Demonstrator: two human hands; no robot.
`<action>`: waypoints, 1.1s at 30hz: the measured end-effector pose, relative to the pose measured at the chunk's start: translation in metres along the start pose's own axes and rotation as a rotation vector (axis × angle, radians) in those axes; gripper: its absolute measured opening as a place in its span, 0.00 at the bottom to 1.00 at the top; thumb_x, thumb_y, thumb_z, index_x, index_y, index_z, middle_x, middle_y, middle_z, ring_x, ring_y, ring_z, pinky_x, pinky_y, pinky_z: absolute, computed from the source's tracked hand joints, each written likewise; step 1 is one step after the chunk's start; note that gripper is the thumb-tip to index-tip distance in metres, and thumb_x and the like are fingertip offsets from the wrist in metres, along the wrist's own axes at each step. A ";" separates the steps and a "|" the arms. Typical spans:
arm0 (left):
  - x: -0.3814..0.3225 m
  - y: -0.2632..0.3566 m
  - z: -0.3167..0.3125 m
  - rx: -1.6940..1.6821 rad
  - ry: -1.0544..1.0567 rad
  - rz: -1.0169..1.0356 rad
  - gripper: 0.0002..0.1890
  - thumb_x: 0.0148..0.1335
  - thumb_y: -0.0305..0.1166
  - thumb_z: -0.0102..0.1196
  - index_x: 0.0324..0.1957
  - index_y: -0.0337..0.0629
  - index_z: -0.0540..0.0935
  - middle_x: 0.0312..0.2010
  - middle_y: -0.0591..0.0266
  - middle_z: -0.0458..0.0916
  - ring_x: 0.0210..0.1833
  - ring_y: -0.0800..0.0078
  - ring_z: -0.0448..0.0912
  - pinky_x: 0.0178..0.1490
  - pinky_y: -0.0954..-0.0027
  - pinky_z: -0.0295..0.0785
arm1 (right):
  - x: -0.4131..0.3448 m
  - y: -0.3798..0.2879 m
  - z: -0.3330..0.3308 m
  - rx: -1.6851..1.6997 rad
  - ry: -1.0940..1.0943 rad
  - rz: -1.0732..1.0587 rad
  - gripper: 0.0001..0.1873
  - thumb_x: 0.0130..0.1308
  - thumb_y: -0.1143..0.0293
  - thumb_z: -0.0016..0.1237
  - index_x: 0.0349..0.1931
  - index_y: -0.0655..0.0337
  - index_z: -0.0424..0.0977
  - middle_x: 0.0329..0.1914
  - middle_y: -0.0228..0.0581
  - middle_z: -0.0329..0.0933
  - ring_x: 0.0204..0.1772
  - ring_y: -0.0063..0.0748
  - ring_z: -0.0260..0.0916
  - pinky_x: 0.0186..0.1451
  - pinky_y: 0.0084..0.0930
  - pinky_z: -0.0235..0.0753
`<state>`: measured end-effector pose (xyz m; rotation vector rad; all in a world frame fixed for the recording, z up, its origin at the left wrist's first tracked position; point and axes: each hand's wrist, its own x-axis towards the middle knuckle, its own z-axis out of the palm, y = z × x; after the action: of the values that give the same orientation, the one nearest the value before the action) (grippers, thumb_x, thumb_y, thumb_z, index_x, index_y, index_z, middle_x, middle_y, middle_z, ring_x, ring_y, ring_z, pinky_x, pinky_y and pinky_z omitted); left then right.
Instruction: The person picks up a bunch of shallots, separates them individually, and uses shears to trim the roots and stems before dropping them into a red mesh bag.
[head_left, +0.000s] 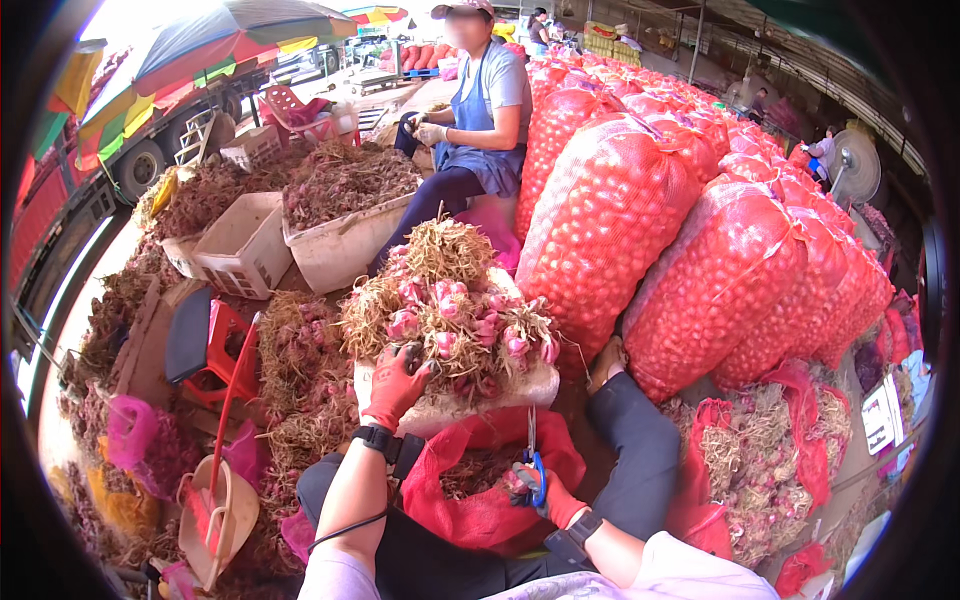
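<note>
Shallots with dry roots and stalks (450, 315) lie heaped on a white foam box (450, 409) before me. At the heap's near left edge is my left hand (397, 379), in a red and dark work glove, its fingers spread against the stalks; whether they grip any is unclear. My right hand (544, 491), gloved alike, holds blue-handled scissors (534, 465) with the blades pointing up and nearly together. Between my legs an unfastened red mesh bag (480, 517) has shallots or trimmings inside, just left of the right hand.
Full red mesh sacks (607, 225) stand in rows at the right. A person in a blue apron (480, 112) sits beyond the heap. To the left are foam boxes (247, 240), a red stool (225, 360) and a long-handled dustpan (217, 517). Another mesh bag (757, 465) lies at right.
</note>
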<state>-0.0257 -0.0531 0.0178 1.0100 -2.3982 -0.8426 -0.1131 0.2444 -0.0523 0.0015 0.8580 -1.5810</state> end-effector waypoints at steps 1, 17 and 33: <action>-0.003 0.000 -0.002 0.005 0.001 -0.002 0.25 0.52 0.49 0.54 0.48 0.44 0.74 0.51 0.38 0.69 0.55 0.45 0.66 0.57 0.56 0.62 | -0.001 0.000 0.003 -0.066 0.121 -0.002 0.13 0.65 0.63 0.42 0.22 0.55 0.62 0.17 0.28 0.59 0.18 0.22 0.55 0.23 0.22 0.55; -0.157 0.035 0.151 -0.321 -0.332 0.198 0.29 0.62 0.45 0.47 0.59 0.35 0.61 0.54 0.43 0.66 0.59 0.52 0.63 0.62 0.61 0.58 | 0.028 0.010 -0.018 -0.222 0.319 -0.213 0.16 0.66 0.51 0.38 0.26 0.51 0.65 0.20 0.26 0.65 0.17 0.22 0.61 0.19 0.20 0.63; -0.164 0.064 0.151 -0.263 -0.216 0.001 0.13 0.55 0.37 0.52 0.43 0.48 0.76 0.42 0.52 0.73 0.43 0.51 0.75 0.43 0.58 0.71 | 0.023 0.024 -0.041 -0.285 0.351 -0.438 0.05 0.65 0.68 0.45 0.37 0.57 0.73 0.29 0.25 0.72 0.30 0.18 0.69 0.32 0.17 0.70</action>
<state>-0.0350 0.1607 -0.0721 0.8521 -2.3751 -1.2860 -0.1172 0.2473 -0.1048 -0.1229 1.4285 -1.8796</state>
